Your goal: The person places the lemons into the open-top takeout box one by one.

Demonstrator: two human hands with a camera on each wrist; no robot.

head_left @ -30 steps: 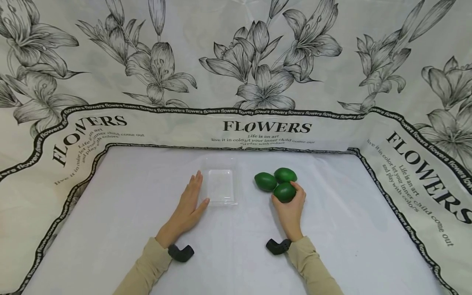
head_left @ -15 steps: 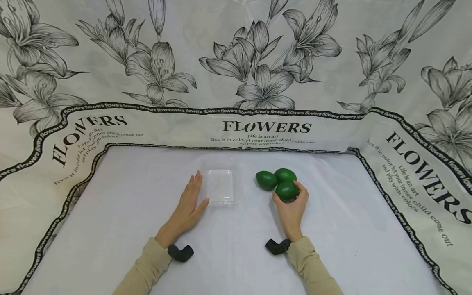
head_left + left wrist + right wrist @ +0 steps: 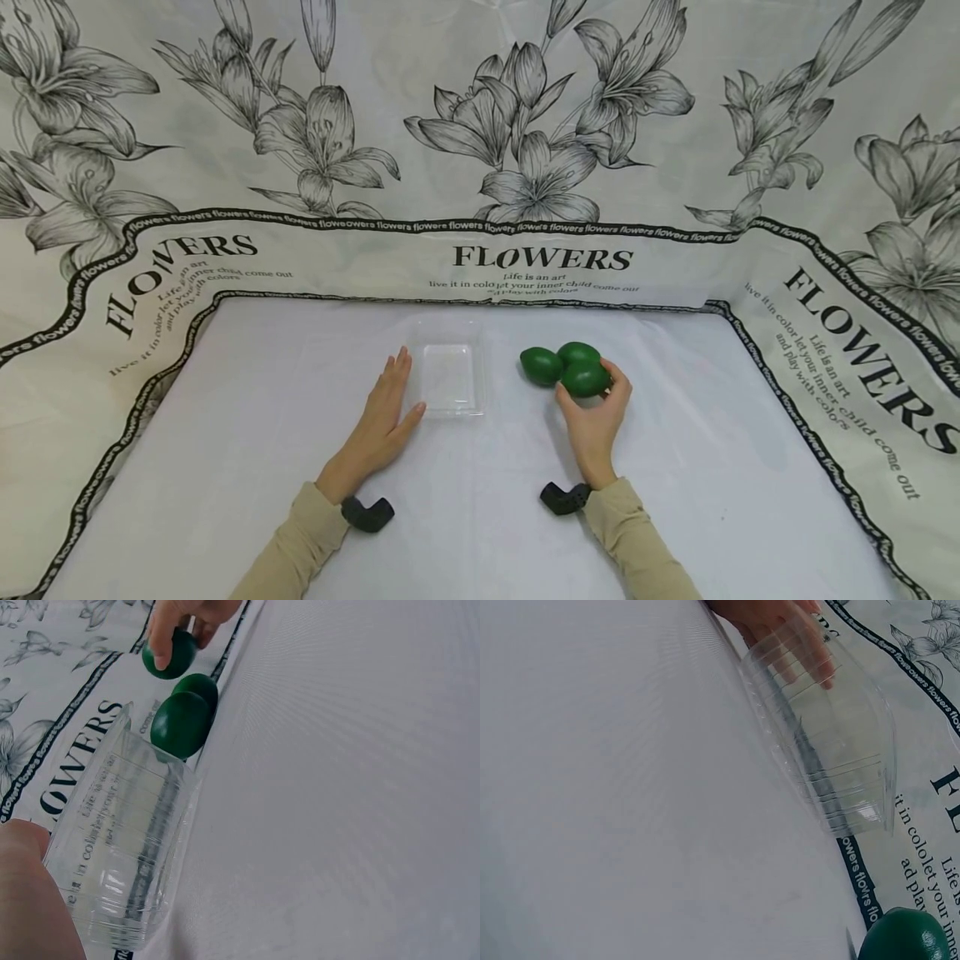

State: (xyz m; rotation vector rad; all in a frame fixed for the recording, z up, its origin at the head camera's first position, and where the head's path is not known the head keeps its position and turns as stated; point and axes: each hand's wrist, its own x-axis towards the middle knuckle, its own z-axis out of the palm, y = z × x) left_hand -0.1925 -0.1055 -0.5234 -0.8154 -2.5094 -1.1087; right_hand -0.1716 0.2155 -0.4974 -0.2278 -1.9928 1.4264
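My right hand (image 3: 597, 423) pinches a dark green lime (image 3: 586, 379) between thumb and fingers. In the left wrist view, this held lime (image 3: 166, 663) hangs above the table, apart from the others. Two more limes sit on the cloth just behind it, one to the left (image 3: 541, 366) and one farther back (image 3: 577, 352). With fingers extended, my left hand (image 3: 378, 421) rests along the left side of a clear plastic box (image 3: 480, 398). The box is open-topped with nothing inside. At the right wrist view's lower corner a lime (image 3: 906, 937) shows partly; which one, I cannot tell.
White cloth (image 3: 480, 500) covers the table. Behind and at both sides stand fabric walls (image 3: 360, 258) printed with flowers and lettering. A black curved piece sits at each wrist, left (image 3: 368, 515) and right (image 3: 566, 498).
My right hand has lifted the lime and shifted slightly right and away from me. The left-hand lime has rolled a little. My left hand and the box stay put.
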